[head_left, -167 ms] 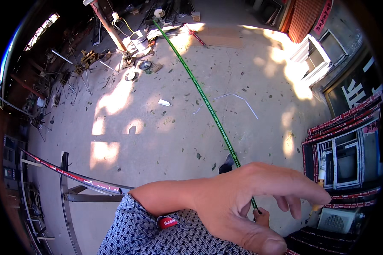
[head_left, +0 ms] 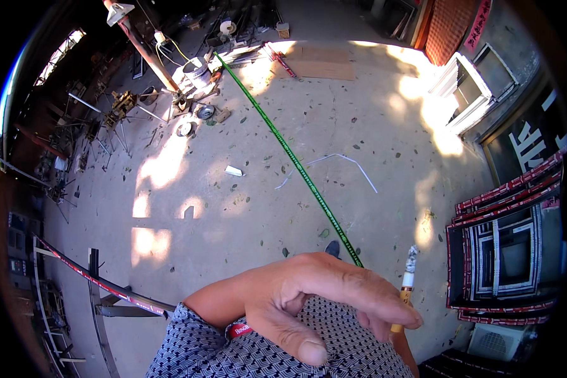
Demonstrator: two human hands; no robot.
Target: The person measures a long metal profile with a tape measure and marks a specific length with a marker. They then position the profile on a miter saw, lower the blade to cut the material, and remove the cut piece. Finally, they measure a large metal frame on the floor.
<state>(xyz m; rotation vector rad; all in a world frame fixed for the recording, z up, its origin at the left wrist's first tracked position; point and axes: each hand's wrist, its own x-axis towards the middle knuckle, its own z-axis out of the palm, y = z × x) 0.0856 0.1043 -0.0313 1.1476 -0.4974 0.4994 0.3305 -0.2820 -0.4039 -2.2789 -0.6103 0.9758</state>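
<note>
My left hand (head_left: pixel 315 290) reaches across the front of my body from the left, its thumb apart and its fingers curled. Between those fingers sits a lit cigarette (head_left: pixel 409 278) with a long ash end pointing up. A long, narrow green-wrapped strip (head_left: pixel 290 154) slants from the far left down behind this hand. My right forearm (head_left: pixel 404 354) shows low beside my patterned shirt. The right hand itself is now hidden behind my left one; the earlier frame shows it closed around the strip's near end.
A dark metal frame with a red-banded bar (head_left: pixel 107 277) stands at left. Window frames (head_left: pixel 501 252) lean at right above a white box unit (head_left: pixel 494 340). Ahead are a bucket (head_left: pixel 197 75), a post (head_left: pixel 148 53), a bent white strip (head_left: pixel 353 160) and a cardboard sheet (head_left: pixel 324 66).
My left hand has moved left with the cigarette, which now stands upright in full view. My right hand has gone out of sight behind it. The whole view has shifted slightly.
</note>
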